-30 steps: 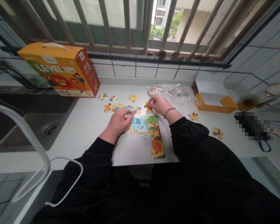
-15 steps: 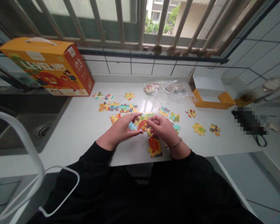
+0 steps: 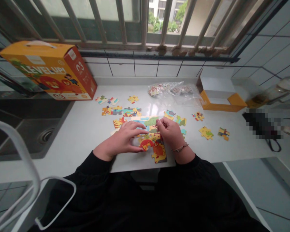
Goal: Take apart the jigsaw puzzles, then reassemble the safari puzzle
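Note:
A partly joined jigsaw puzzle with green, blue and yellow animal pictures lies on the counter between my hands. My left hand is open over its left side, fingers and thumb spread apart. The thumb tip is at the edge of a red lion puzzle piece, which lies by the lower part. Beside that piece is an orange-and-yellow section at the bottom right. My right hand is closed at the puzzle's right edge, fingers curled and thumb pressed in; whatever they pinch is hidden.
Loose puzzle pieces lie left and right. At the back are an orange puzzle box, plastic bags of pieces and an open box. A sink is left; a white cable-like arm crosses the front left.
The lion piece, earlier between my hands, now lies lower on the counter by the orange section. My left hand has spread and turned palm down; my right hand has curled at the puzzle's edge.

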Demonstrator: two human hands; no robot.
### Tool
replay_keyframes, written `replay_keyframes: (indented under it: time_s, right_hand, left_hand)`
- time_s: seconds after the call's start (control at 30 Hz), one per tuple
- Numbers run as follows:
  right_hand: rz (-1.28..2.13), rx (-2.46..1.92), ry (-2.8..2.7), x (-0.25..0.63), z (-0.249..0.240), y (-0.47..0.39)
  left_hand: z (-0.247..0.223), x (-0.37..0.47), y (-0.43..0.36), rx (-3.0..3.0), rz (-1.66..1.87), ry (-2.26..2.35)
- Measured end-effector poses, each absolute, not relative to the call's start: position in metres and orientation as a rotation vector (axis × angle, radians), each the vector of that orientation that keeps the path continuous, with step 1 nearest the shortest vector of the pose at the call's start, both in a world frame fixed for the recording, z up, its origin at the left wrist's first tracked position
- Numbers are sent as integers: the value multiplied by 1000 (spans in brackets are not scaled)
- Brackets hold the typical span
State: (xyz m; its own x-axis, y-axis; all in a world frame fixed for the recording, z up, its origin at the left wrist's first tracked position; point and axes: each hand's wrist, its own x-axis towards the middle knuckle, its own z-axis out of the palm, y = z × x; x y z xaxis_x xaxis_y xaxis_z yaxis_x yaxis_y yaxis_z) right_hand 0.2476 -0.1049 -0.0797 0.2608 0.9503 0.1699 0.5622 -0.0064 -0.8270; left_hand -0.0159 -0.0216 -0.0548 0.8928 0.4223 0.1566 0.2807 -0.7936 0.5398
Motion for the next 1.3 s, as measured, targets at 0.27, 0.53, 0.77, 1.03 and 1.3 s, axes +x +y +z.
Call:
replay_keyframes:
  time_s: [0.27, 0.53, 0.77, 1.03, 1.3]
  right_hand:
    - [559, -1724, -1459, 245, -78, -105]
    - [543, -1708, -1484, 244, -78, -106]
    - [562, -1714, -1480, 242, -76, -106]
    - [435, -1554, -1818, 257, -74, -132]
    - [418, -1396, -2117, 269, -96, -148]
  left_hand:
    - [-67, -17, -30, 2610, 280, 578]
    - [-68, -9, -33, 2642, 229, 561]
    - [-65, -8, -35, 2617, 278, 573]
    - [-73, -9, -33, 2582, 318, 572]
    - [-74, -9, -29, 2557, 357, 587]
